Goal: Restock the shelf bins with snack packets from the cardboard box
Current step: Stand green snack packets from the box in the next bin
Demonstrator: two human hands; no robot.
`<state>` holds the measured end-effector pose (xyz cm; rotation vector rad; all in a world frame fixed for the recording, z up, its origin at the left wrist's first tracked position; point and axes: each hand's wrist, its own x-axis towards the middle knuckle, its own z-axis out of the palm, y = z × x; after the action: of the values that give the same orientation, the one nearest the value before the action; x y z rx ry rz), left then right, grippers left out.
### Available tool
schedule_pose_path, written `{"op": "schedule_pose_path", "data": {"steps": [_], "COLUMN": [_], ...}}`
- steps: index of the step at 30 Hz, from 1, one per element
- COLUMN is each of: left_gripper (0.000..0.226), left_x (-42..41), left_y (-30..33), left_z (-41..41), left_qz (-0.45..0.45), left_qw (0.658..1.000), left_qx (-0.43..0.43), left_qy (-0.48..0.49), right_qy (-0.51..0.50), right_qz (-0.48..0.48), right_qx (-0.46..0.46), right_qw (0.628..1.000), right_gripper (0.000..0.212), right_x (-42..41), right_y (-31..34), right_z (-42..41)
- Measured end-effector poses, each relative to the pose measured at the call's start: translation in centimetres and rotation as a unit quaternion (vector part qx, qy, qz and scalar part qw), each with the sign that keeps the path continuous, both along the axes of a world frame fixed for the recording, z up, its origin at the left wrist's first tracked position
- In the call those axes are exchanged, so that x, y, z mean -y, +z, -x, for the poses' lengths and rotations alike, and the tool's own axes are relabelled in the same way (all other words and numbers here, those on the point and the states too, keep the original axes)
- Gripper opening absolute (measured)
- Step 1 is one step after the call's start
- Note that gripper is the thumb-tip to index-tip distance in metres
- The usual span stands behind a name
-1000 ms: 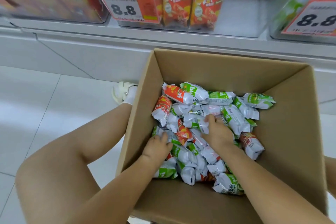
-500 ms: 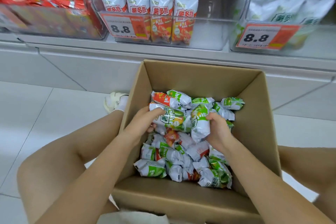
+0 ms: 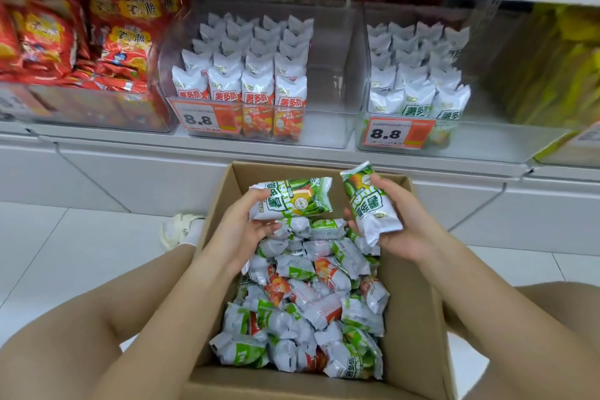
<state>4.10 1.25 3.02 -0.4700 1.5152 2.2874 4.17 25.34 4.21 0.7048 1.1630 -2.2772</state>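
An open cardboard box (image 3: 418, 269) on the floor holds several green-and-white and red-and-white snack packets (image 3: 302, 305). My left hand (image 3: 240, 227) grips a green packet (image 3: 292, 198) lying sideways above the box's far end. My right hand (image 3: 406, 224) grips another green packet (image 3: 370, 201) held nearly upright. On the shelf behind stand two clear bins: one with red-labelled packets (image 3: 246, 81) in rows, and a right bin with green-labelled packets (image 3: 418, 75).
Red snack bags (image 3: 81, 39) fill the bin at left and yellow bags (image 3: 558, 68) the bin at right. Orange 8.8 price tags (image 3: 204, 118) hang on the bin fronts. My bare knees flank the box; a white shoe (image 3: 181, 230) rests on the tiled floor.
Both hands have risen out of the packet pile, each lifting a green packet above the box. The view has tilted up, showing more of the shelf bins.
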Motion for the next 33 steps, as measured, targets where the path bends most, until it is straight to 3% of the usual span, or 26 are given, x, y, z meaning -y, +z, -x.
{"op": "schedule_pose_path", "data": {"steps": [5,10,16,22,24,27,33], "left_gripper": [0.024,0.019,0.034,0.035,0.042,0.064,0.038], "left_x": [-1.2,-2.2,-4.8,-10.3,-12.7,-16.3,-24.1], "left_y": [1.9,3.6,6.5,9.3,10.1,11.0,12.9], "left_z": [0.7,1.4,3.3,5.7,6.5,7.7,10.1], "left_qz": [-0.006,-0.022,-0.011,0.030,0.078,0.160,0.208], "left_qw": [1.000,0.999,0.997,0.980,0.968,0.947,0.896], "left_qx": [-0.009,-0.027,-0.077,-0.170,-0.204,-0.242,-0.354], "left_qy": [-0.002,0.008,-0.026,-0.101,-0.121,-0.135,-0.168], "right_qy": [0.032,-0.055,-0.176,-0.280,-0.297,-0.329,-0.337], "right_qz": [0.051,-0.013,0.010,0.008,-0.068,-0.215,-0.514], "right_qx": [-0.015,-0.010,-0.048,-0.128,-0.164,-0.220,-0.258], "right_qw": [0.998,0.998,0.983,0.952,0.938,0.893,0.745], "right_gripper": [0.063,0.012,0.033,0.017,0.018,0.058,0.056], "right_x": [-1.0,-1.7,-7.6,-14.7,-16.4,-17.9,-20.7], "right_y": [1.9,4.4,7.8,10.6,10.3,9.6,8.6], "right_z": [-0.3,-0.2,-0.4,0.7,2.0,4.2,6.6]}}
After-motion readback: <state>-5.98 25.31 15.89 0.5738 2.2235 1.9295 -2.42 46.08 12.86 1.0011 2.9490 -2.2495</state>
